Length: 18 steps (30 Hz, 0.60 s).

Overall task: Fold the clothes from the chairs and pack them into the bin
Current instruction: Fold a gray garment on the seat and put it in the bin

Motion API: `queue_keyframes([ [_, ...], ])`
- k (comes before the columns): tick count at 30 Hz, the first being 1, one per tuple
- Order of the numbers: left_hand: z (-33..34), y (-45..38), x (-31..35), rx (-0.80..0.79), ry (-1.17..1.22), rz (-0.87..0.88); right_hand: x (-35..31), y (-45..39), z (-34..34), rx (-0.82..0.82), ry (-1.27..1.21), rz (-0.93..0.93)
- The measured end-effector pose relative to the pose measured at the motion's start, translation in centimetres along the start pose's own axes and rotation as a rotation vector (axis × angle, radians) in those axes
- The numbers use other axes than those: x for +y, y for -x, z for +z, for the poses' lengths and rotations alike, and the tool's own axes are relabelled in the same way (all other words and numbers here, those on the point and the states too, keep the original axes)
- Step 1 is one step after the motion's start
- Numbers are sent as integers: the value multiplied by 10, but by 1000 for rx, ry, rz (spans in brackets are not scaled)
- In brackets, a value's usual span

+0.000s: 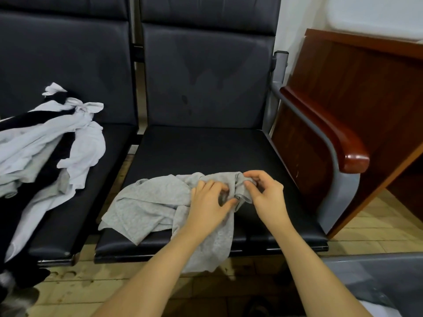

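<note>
Grey garment (pixel 146 207), a light heathered knit, lies crumpled on the front half of the right-hand black chair seat (pixel 206 152) in the head view, its long axis running roughly left to right across the seat, from a loose flat end at the seat's left front corner to a bunched end near the middle right. One fold spills over the seat's front edge and hangs toward the tiled floor (pixel 377 227). Both hands work the bunched end: the left hand (pixel 209 202) lies on the cloth with its fingers curled into it, thumb and fingertips pinching a ridge of fabric, and the right hand (pixel 265 191) pinches the same bunch just beside it, fingers curled. Behind the garment the back half of the seat is bare up to the backrest; to the right the seat runs to a grey frame with a wooden armrest (pixel 332 138). On the left chair lies a heap of white, black and grey clothes (pixel 45 145), well apart from the hands. A grey bin (pixel 366 275) shows at the lower right corner.
</note>
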<state>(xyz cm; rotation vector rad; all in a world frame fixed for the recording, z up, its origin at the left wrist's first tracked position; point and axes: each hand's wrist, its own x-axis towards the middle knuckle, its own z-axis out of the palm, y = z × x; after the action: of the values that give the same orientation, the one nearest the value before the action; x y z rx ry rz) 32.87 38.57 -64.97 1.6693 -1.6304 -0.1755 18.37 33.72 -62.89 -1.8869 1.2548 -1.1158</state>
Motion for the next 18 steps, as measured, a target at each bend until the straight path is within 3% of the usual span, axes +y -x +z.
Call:
queue_keyframes([
  [8,-38,-10,-4,-6,411,-194,-5,5,-8,-24,-16,-33],
  [14,-64,-11,-25,42,234,-257,-10,6,-2,-100,1,-20],
  [18,-53,-4,-33,55,59,-260,4,9,15,-234,241,-38],
])
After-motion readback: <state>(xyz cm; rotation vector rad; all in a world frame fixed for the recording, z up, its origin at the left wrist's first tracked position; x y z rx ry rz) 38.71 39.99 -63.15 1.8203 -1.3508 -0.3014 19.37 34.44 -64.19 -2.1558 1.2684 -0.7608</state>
